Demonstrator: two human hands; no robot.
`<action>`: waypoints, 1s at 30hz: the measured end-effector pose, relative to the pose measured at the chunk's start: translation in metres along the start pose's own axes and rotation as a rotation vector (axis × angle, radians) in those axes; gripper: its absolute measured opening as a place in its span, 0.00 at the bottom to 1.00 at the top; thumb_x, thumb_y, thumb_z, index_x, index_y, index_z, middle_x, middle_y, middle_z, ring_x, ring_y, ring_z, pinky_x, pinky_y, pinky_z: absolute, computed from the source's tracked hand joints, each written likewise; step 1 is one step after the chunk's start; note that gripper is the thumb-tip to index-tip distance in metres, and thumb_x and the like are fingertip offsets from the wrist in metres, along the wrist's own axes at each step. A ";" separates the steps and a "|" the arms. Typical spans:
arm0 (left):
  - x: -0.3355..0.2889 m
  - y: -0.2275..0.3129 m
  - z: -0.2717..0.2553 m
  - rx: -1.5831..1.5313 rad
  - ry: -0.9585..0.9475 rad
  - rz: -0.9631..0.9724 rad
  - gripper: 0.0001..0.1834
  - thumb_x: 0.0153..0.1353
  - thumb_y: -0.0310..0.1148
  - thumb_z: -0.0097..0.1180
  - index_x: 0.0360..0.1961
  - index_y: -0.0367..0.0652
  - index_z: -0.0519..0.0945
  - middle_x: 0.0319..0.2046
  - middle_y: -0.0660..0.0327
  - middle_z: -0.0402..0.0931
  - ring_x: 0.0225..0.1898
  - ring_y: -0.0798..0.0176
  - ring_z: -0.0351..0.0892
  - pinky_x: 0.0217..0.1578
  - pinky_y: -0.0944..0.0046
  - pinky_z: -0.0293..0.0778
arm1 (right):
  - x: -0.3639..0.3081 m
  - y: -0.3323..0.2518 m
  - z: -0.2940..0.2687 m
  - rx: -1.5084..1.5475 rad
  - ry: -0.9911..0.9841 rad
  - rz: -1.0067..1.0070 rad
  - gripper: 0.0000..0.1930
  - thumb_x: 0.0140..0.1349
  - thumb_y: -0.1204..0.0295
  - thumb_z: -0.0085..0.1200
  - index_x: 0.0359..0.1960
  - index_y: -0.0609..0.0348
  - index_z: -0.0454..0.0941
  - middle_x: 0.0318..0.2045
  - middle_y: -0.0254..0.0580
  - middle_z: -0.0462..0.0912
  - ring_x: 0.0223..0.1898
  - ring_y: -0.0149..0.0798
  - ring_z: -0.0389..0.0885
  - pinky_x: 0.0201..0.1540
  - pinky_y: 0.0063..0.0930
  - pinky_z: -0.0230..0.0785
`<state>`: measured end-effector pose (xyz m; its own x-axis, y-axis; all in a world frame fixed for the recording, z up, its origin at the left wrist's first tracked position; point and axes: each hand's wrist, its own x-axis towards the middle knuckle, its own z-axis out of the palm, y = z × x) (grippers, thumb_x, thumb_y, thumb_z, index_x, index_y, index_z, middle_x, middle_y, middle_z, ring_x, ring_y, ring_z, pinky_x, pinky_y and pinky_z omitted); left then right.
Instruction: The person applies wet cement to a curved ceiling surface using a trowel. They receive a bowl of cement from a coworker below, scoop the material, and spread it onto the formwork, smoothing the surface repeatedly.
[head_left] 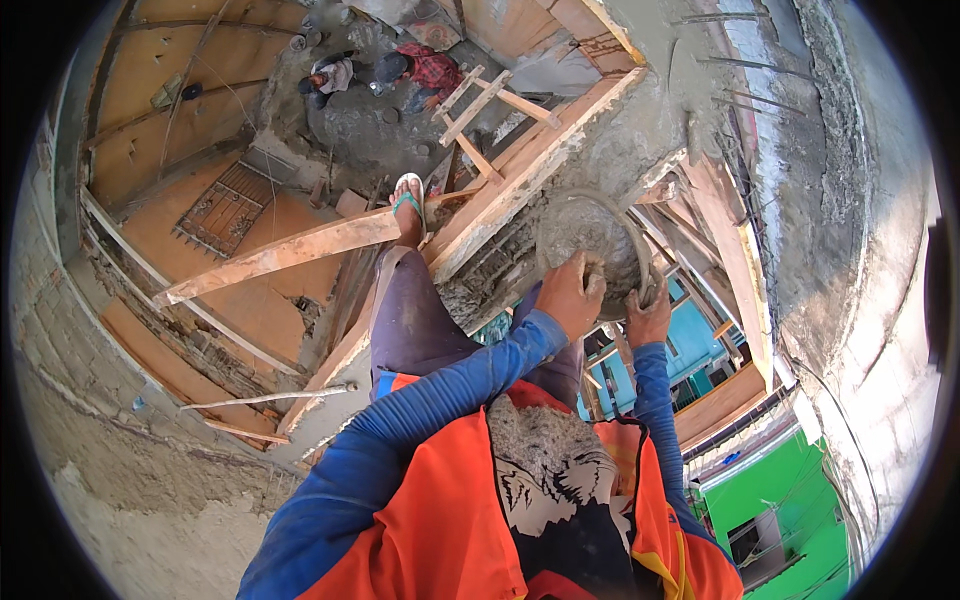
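A round bucket [638, 243] stands tilted in front of me, with wet grey cement [588, 228] inside it. On its near side my left hand [572, 296] is closed, fingers curled at the rim. My right hand [648, 314] grips the rim at the right, thumb and fingers hooked over the edge. Both forearms wear blue sleeves. The bucket's underside is hidden by my hands. It sits against a concrete beam [490, 265] spread with rough mortar and edged by wooden form boards [540, 165].
My sandalled foot [408, 208] rests by a wooden plank [290, 262] on the left. Far below, two people [425, 75] work on a wet floor. A small wooden frame [475, 108] leans nearby. Steel bars [760, 65] jut out at upper right. A drop shows beneath me, with a green wall [780, 510].
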<state>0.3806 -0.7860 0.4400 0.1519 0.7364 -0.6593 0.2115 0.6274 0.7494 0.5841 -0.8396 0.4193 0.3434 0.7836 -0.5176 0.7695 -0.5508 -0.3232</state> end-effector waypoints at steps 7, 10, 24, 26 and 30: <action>0.002 -0.065 0.008 0.001 0.137 0.006 0.17 0.60 0.28 0.52 0.52 0.42 0.78 0.41 0.42 0.79 0.41 0.42 0.80 0.43 0.54 0.74 | -0.015 -0.009 0.018 -0.031 -0.080 0.024 0.33 0.54 0.72 0.58 0.64 0.57 0.62 0.52 0.62 0.76 0.54 0.61 0.75 0.56 0.45 0.67; 0.000 -0.086 -0.004 0.022 0.150 -0.059 0.17 0.60 0.26 0.51 0.51 0.43 0.79 0.40 0.43 0.80 0.40 0.43 0.80 0.43 0.56 0.74 | -0.023 0.000 0.035 -0.182 -0.070 0.066 0.35 0.53 0.71 0.59 0.65 0.51 0.62 0.51 0.62 0.77 0.52 0.62 0.75 0.54 0.47 0.68; -0.028 -0.157 -0.051 -0.183 0.142 -0.229 0.19 0.60 0.22 0.50 0.52 0.44 0.79 0.34 0.45 0.79 0.34 0.50 0.80 0.38 0.60 0.73 | -0.067 -0.038 0.078 -0.212 -0.273 -0.006 0.35 0.53 0.76 0.57 0.65 0.57 0.59 0.51 0.64 0.76 0.51 0.64 0.75 0.53 0.46 0.68; -0.037 -0.166 -0.059 -0.178 0.155 -0.276 0.17 0.64 0.23 0.47 0.52 0.42 0.79 0.35 0.51 0.80 0.35 0.62 0.76 0.40 0.65 0.72 | -0.076 -0.040 0.086 -0.198 -0.273 -0.052 0.35 0.53 0.75 0.58 0.65 0.56 0.59 0.48 0.64 0.77 0.49 0.66 0.76 0.50 0.48 0.69; -0.042 -0.183 -0.059 -0.271 0.283 -0.226 0.17 0.61 0.23 0.49 0.52 0.44 0.79 0.33 0.49 0.80 0.32 0.59 0.78 0.39 0.63 0.73 | -0.078 -0.063 0.098 -0.289 -0.316 -0.028 0.38 0.53 0.71 0.57 0.67 0.55 0.55 0.39 0.67 0.80 0.41 0.66 0.79 0.47 0.52 0.70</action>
<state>0.2786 -0.9168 0.3339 -0.1471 0.5895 -0.7943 -0.0574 0.7966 0.6018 0.4560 -0.8945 0.4022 0.1730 0.6456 -0.7438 0.9110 -0.3919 -0.1283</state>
